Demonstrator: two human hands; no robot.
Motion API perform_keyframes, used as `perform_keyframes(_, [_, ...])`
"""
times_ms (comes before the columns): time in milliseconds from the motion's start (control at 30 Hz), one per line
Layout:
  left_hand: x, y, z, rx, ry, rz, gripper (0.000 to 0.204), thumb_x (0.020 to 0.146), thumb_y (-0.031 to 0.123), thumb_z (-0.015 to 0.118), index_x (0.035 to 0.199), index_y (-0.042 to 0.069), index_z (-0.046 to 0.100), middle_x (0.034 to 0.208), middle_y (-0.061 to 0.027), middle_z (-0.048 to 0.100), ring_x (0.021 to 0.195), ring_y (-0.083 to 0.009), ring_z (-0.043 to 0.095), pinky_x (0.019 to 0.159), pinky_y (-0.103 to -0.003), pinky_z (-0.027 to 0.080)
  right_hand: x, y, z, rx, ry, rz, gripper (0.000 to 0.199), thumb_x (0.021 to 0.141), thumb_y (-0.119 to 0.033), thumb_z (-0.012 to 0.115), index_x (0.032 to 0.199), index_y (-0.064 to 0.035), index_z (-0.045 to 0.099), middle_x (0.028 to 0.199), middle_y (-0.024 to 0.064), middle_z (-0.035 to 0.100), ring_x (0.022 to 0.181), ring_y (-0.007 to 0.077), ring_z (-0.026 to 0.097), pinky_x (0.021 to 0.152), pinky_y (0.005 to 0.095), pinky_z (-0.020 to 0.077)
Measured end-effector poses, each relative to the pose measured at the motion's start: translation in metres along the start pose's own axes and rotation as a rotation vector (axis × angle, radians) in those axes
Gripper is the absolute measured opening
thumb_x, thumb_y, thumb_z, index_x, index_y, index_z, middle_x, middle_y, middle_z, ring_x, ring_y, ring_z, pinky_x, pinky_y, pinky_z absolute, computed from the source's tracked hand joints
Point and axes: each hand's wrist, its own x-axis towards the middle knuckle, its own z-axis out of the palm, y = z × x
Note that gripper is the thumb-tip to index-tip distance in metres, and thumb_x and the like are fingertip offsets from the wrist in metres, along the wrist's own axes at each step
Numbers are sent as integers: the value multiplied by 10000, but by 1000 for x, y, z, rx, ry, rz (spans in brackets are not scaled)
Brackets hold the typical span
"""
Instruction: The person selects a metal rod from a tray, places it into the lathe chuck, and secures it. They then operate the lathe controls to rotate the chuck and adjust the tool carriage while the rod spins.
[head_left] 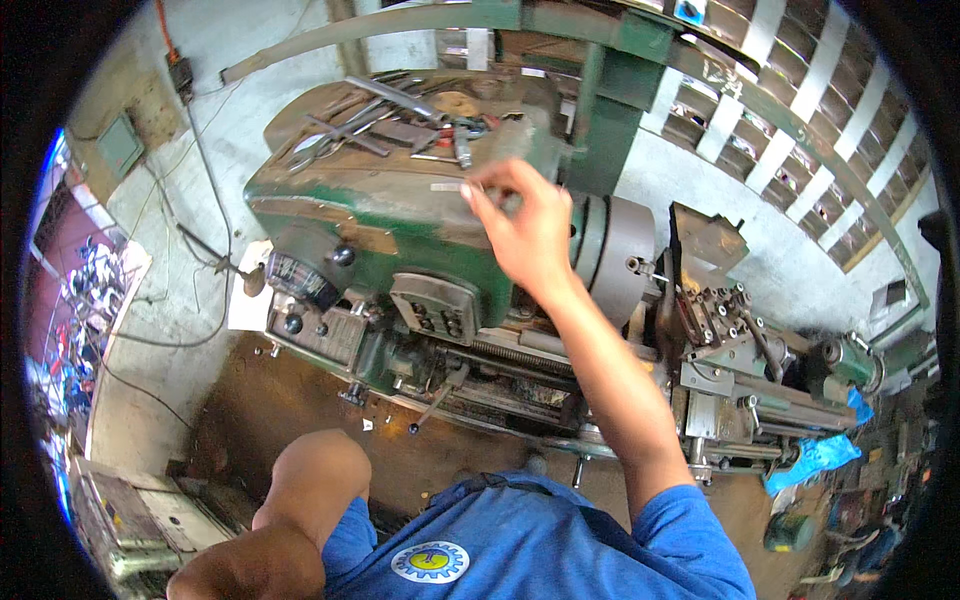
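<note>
My right hand (530, 225) is raised over the right end of the green headstock (400, 225) of a lathe. Its thumb and index finger come together in a pinch, the other fingers curled; anything between them is too small or hidden to make out. Just right of the hand sits the grey round chuck (625, 255). Beyond the fingertips, hand tools (400, 125) lie heaped on the headstock's worn top, with a small pale strip (446, 187) nearer the hand. My left arm (315, 475) is bent sharply at the lower left, its hand not visible.
The tool post (715, 320) and tailstock (850, 362) stand on the right, with a blue cloth (815, 462) below. Levers with black knobs (343, 255) jut from the headstock's front. A green post (605, 120) rises behind. Cables (215, 190) hang along the left wall.
</note>
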Motion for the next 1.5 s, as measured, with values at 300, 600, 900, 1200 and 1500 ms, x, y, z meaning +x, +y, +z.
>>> perform_keyframes(300, [-8, 23, -66, -199, -157, -149, 349, 996, 317, 309, 1110, 69, 528, 1024, 17, 575, 878, -78, 505, 769, -350, 388, 34, 35, 55, -463, -101, -95, 201, 723, -200, 758, 855, -57, 708, 933, 128, 699, 935, 321, 625, 852, 411, 478])
perform_keyframes(600, [-85, 7, -104, -1361, -400, -459, 393, 900, 366, 578, 1123, 44, 618, 1085, -138, 626, 989, -252, 580, 758, -385, 445, 26, 36, 62, -794, -321, -270, 568, 853, -581, 544, 1182, -127, 637, 1291, 69, 579, 1263, 271, 452, 988, 522, 342])
perform_keyframes(900, [-483, 73, -159, 2, -1406, -1864, 538, 849, 549, 615, 959, 26, 680, 855, -168, 682, 932, -318, 646, 845, -429, 494, 30, 23, 75, -928, -407, -195, 671, 880, -632, 458, 1257, -90, 575, 1328, 99, 549, 1304, 270, 422, 1034, 558, 292])
perform_keyframes(1200, [-640, 85, -183, 246, -292, -2801, 828, 735, 332, 799, 1401, 88, 371, 1296, -155, 516, 1014, -266, 611, 778, -408, 550, 32, 6, 90, -1025, -293, -48, 929, 755, -729, 543, 1329, -1, 480, 1367, 230, 464, 1316, 336, 397, 1053, 563, 283])
perform_keyframes(1500, [-617, 51, -156, 611, -1034, -2272, 800, 751, 403, 741, 1417, 135, 389, 1396, -189, 459, 1222, -353, 513, 993, -438, 451, 32, -2, 90, -928, -132, -27, 744, 727, -626, 652, 1180, -37, 612, 1269, 198, 527, 1231, 344, 448, 1015, 503, 323])
